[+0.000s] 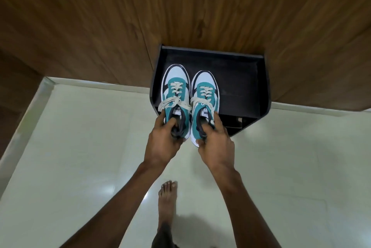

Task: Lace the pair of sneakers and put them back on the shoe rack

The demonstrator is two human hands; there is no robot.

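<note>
Both hands point(163, 143) point(215, 144) grip laced sneakers point(175, 95) point(205, 101) over the rack's point(236, 87) left side, right side free.

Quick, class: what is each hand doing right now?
Left hand: closed, gripping the left sneaker at its collar.
Right hand: closed, gripping the right sneaker at its collar.

Sneakers point(189, 99) side by side on rack point(241, 79).

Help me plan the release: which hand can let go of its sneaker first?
Probably the left hand: its sneaker reaches farther onto the black rack. The right hand's sneaker overhangs the front edge more.
</note>
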